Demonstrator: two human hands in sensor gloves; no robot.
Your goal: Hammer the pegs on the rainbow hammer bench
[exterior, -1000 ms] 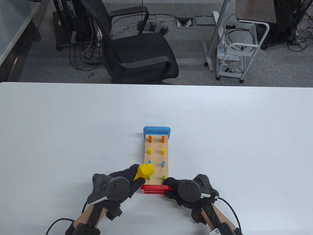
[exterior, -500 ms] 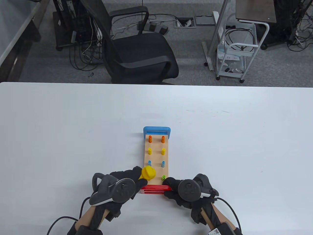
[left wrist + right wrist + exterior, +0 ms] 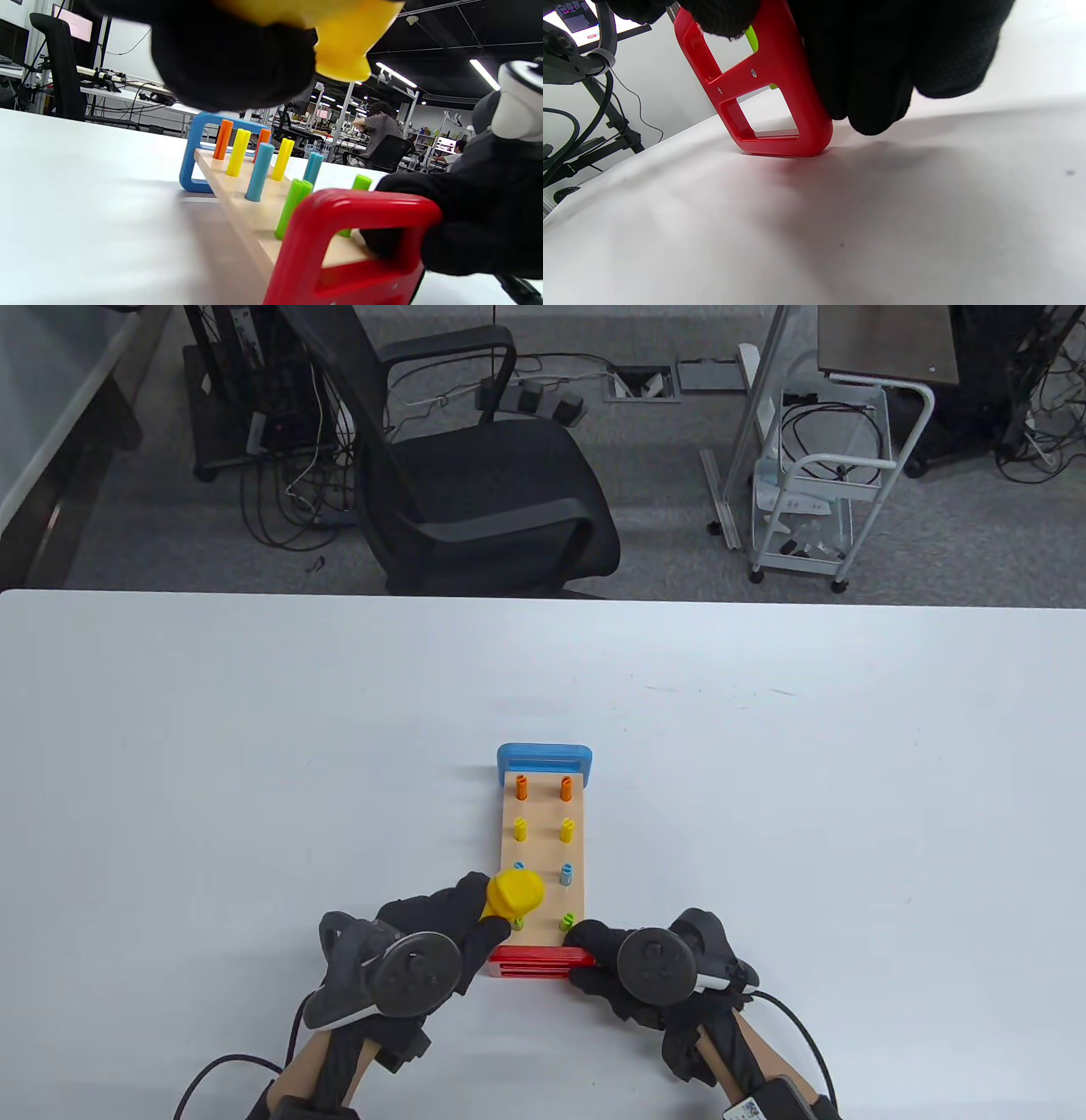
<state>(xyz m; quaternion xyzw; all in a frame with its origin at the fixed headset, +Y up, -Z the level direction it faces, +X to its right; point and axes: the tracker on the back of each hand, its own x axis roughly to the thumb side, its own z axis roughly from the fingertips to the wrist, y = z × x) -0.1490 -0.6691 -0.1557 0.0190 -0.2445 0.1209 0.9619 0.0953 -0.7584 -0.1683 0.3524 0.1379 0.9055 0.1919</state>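
Near counter's front edge: left hand (image 3: 424, 929) fingers clamped on yellow hammer (image 3: 513, 892) above green peg (image 3: 292, 206); right hand (image 3: 624, 963) fingers clamped on bench's red end (image 3: 539, 961).

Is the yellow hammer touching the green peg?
Apart. The left wrist view shows clear space between the yellow hammer and the green peg under it.

Behind the far edge of the worktop (image 3: 254, 729) stands a black chair (image 3: 484, 483). To its right is a white cart (image 3: 819, 487), and cables (image 3: 288, 487) lie on the floor.
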